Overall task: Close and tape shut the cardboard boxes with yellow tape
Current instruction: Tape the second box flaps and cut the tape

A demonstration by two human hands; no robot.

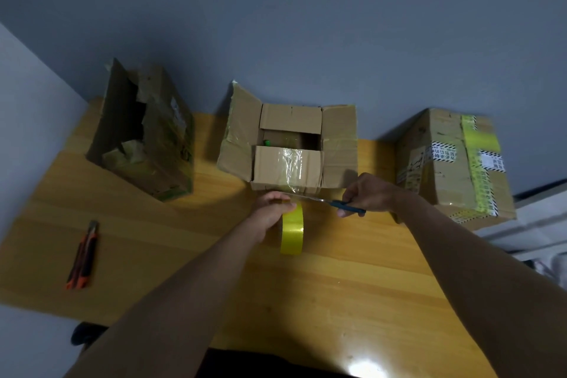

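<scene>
My left hand (pixel 271 212) grips a roll of yellow tape (pixel 292 232) standing on edge on the wooden table (pixel 306 291). A clear-looking strip of tape runs from the roll up over the near flap of the middle cardboard box (pixel 290 144), whose side flaps stand open. My right hand (pixel 365 195) holds blue-handled scissors (pixel 333 202), blades pointing left at the tape just above the roll. A closed box (pixel 454 163) with yellow tape across its top stands at the right. A torn open box (pixel 144 132) stands at the left.
An orange and black utility knife (pixel 82 256) lies on the table at the left. A grey wall rises right behind the boxes. Something small and green shows inside the middle box. A dark chair part shows below the table's near left edge.
</scene>
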